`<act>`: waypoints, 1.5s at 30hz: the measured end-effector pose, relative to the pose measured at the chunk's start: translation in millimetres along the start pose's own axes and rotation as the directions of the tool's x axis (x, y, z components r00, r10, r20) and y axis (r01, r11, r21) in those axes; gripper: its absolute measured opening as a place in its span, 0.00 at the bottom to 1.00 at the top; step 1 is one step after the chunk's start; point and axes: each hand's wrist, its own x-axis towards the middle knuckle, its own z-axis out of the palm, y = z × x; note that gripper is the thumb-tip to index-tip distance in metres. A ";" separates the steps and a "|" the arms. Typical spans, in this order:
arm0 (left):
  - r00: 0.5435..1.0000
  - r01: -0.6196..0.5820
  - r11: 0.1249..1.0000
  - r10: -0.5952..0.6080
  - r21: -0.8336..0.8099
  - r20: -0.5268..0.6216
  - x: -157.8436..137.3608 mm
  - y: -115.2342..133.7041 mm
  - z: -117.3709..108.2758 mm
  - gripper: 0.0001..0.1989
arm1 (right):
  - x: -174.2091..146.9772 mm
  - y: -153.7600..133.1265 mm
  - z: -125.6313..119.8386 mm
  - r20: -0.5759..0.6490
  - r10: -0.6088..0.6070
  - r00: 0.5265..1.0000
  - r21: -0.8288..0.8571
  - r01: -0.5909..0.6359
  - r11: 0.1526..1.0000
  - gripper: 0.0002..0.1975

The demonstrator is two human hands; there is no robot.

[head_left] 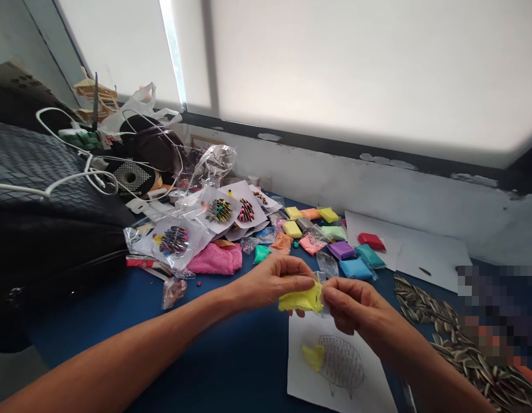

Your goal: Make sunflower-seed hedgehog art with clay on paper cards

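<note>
Pinching a lump of yellow clay (301,300) between both hands above the blue tabletop (214,367): left hand (272,281) with fingers closed on its left end, right hand (356,307) with fingers closed on its right end and on a clear wrapper. Held just above a hedgehog drawing (339,367) with a yellow patch on its head. Beyond, coloured clay packets (341,250); at right, sunflower seeds (446,327).
</note>
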 end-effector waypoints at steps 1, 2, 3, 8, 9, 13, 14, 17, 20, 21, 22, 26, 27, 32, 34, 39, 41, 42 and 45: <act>1.000 0.010 1.000 -0.010 -0.001 -0.001 -0.1 0.3 -0.2 0.23 | -1.0 -2.1 0.1 0.009 0.018 1.000 -0.003 -0.018 1.000 0.21; 1.000 0.020 1.000 -0.020 0.000 -0.005 -0.2 0.5 -0.4 0.23 | -2.1 -4.2 0.4 0.017 0.036 0.999 -0.007 -0.036 0.999 0.21; 1.000 0.028 1.000 -0.028 0.003 -0.011 -0.2 0.7 -0.5 0.23 | -3.2 -6.1 0.9 0.022 0.053 0.998 -0.012 -0.053 0.999 0.21; 0.998 0.064 0.998 -0.064 0.008 -0.022 0.1 0.6 2.2 0.26 | -3.9 -7.6 4.1 0.000 0.078 0.997 -0.022 -0.078 0.997 0.23; 0.997 0.070 0.998 -0.070 0.008 -0.021 0.3 0.1 2.8 0.27 | -3.0 -6.5 4.8 -0.008 0.075 0.997 -0.021 -0.075 0.997 0.24; 0.996 0.093 0.996 -0.093 0.011 -0.012 0.9 -3.4 3.0 0.28 | 0.5 -1.9 8.0 -0.013 0.054 0.998 -0.010 -0.054 0.998 0.24; 0.995 0.098 0.995 -0.098 0.012 -0.008 0.7 -4.1 2.6 0.28 | 0.7 -1.2 8.9 -0.007 0.052 0.999 -0.007 -0.052 0.999 0.24; 0.995 0.104 0.995 -0.104 -0.001 0.007 -0.3 -4.4 2.3 0.27 | -0.5 0.3 10.9 0.022 0.050 0.999 0.002 -0.050 0.999 0.25; 0.995 0.101 0.995 -0.100 -0.027 0.027 -1.2 -2.0 2.5 0.28 | -2.4 1.6 10.6 0.036 0.031 0.999 0.007 -0.032 0.999 0.25; 0.995 0.098 0.995 -0.097 -0.032 0.033 -1.4 -0.8 2.4 0.28 | -2.8 2.0 10.0 0.039 0.025 0.999 0.006 -0.026 1.000 0.24; 0.995 0.094 0.995 -0.093 -0.033 0.041 -1.5 0.5 2.1 0.28 | -3.1 2.2 9.2 0.043 0.022 0.999 0.003 -0.023 1.000 0.24; 0.995 0.075 0.997 -0.074 -0.013 0.062 -1.6 3.8 -0.3 0.29 | -3.0 -0.5 6.9 0.051 0.031 0.998 -0.046 -0.028 0.999 0.23; 0.995 0.071 0.997 -0.070 -0.005 0.066 -1.5 3.6 -0.8 0.29 | -3.1 -2.0 6.6 0.038 0.030 0.999 -0.075 -0.027 0.997 0.23; 0.998 0.047 0.999 -0.048 0.028 0.037 0.7 -3.0 1.2 0.26 | -5.5 -6.3 8.6 -0.076 -0.030 0.997 -0.272 0.009 0.962 0.18; 0.999 0.036 0.999 -0.036 0.036 0.001 1.8 -5.9 4.2 0.25 | -5.7 -3.8 10.3 -0.112 -0.064 0.992 -0.334 0.023 0.942 0.17; 0.998 0.022 0.999 -0.020 0.031 -0.057 2.6 -9.0 11.9 0.23 | -3.7 3.8 14.1 -0.236 -0.179 0.955 -0.489 0.042 0.871 0.14; 0.996 0.011 0.999 -0.009 0.031 -0.085 2.6 -10.3 14.0 0.23 | -4.0 4.6 16.0 -0.301 -0.268 0.915 -0.557 0.060 0.829 0.10; 0.995 0.007 0.999 -0.003 0.031 -0.101 2.8 -11.3 14.9 0.23 | -4.6 4.8 17.2 -0.325 -0.316 0.891 -0.589 0.070 0.805 0.09; 0.990 0.002 1.000 0.001 0.023 -0.139 3.8 -15.6 17.0 0.22 | -6.6 5.8 21.2 -0.345 -0.424 0.837 -0.666 0.099 0.739 0.06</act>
